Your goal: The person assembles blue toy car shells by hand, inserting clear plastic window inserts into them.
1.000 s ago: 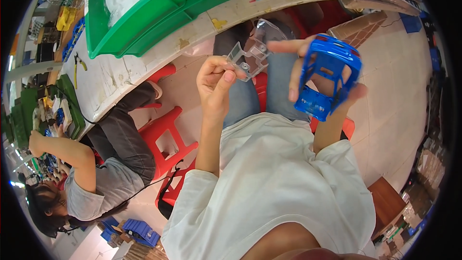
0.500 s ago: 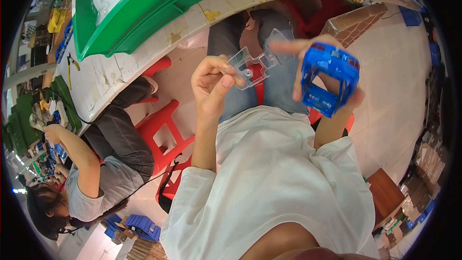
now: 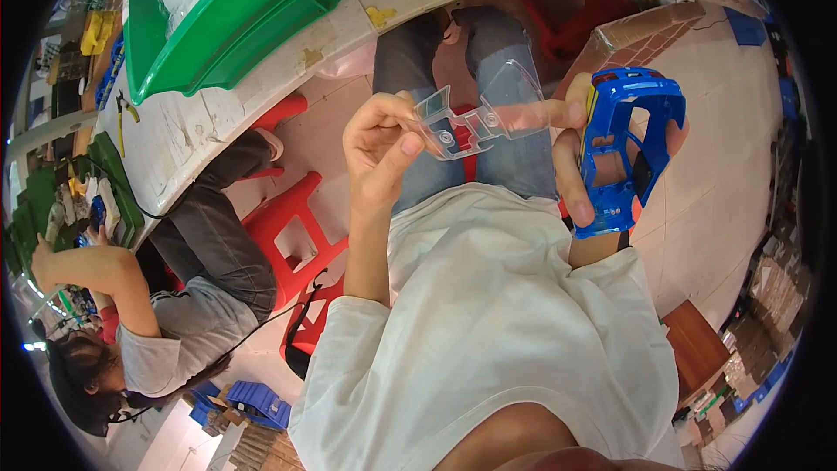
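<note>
Clear plastic window insert (image 3: 475, 118) pinched in left hand (image 3: 379, 153), beside blue toy car shell (image 3: 623, 148).
Shell gripped upright in right hand (image 3: 580, 166); green tray (image 3: 261, 13) on far bench.

Blue car shell (image 3: 623, 153), glossy, with a yellow strip along one edge and red specks at the top. Clear, colourless plastic insert (image 3: 475, 118). White T-shirt (image 3: 488, 331), plain. Grey-blue jeans (image 3: 501, 157). Red stools (image 3: 301, 227). Green tray (image 3: 235, 9) with white stuff inside. Off-white bench (image 3: 261, 92), stained yellow in patches, trimmed at the far edge with pink and green. Grey top (image 3: 187, 340) and dark grey trousers (image 3: 218, 227) on the co-worker. Blue crates (image 3: 257, 403) low down. Brown cardboard boxes (image 3: 641, 30).
</note>
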Available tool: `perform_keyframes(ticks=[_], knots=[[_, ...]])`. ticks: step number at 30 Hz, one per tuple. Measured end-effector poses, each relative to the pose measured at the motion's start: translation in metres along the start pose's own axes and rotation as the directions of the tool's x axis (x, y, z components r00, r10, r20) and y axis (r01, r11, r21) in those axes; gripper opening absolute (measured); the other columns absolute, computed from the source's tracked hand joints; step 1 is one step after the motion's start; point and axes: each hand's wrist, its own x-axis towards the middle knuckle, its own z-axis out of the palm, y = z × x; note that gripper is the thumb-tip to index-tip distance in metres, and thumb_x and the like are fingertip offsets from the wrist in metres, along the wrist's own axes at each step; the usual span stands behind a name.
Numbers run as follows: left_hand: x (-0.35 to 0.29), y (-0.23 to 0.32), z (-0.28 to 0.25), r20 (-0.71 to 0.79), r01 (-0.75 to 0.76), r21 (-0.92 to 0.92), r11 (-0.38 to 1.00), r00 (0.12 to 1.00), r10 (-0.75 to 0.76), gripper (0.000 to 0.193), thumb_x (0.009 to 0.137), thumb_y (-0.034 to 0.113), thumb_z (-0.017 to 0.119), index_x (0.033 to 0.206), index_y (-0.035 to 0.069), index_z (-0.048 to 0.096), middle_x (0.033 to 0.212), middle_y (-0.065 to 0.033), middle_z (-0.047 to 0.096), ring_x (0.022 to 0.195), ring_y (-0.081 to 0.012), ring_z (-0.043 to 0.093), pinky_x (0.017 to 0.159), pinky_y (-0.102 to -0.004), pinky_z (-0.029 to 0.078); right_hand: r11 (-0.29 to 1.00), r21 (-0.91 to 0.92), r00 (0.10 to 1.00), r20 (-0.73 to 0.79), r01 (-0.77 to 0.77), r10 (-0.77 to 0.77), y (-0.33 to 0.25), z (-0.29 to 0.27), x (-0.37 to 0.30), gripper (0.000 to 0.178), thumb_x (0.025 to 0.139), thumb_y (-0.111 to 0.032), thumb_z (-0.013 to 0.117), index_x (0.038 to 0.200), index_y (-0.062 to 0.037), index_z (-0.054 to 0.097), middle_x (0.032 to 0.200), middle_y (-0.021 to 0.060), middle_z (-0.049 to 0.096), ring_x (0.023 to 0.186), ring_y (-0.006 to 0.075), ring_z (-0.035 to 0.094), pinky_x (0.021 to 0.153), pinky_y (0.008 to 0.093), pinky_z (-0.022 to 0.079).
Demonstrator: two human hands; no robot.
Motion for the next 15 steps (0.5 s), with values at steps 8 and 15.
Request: perform_keyframes(ticks=[8,15], knots=[[-0.001,0.002,-0.001,0.002,0.08,0.016,0.997,0.997,-0.08,0.017,0.073,0.007,0.06,0.083,-0.001,0.05,0.072,-0.0067,0.051,0.064,-0.0128,0.054,0.058,-0.0239,0.046,0.985,0.097,0.988,0.055,-0.146,0.141,-0.016,-0.001,0.007,0.075,0.076,-0.06,0.038,0.107,0.0076,0.036,0.118,0.044,0.023,0.054,0.0265,0.06,0.045,0.0225,0.047],[-0.001,0.002,-0.003,-0.011,0.056,0.022,0.998,0.998,-0.055,0.017,0.074,0.009,0.06,0.083,-0.001,0.05,0.072,-0.0064,0.052,0.063,-0.0125,0.055,0.058,-0.0225,0.045,0.964,0.07,0.831,0.524,-0.258,0.185,-0.038,-0.034,0.025,0.069,0.076,-0.041,0.058,0.126,-0.0046,0.027,0.132,0.032,-0.002,0.085,0.0323,0.059,0.067,0.0304,0.051]])
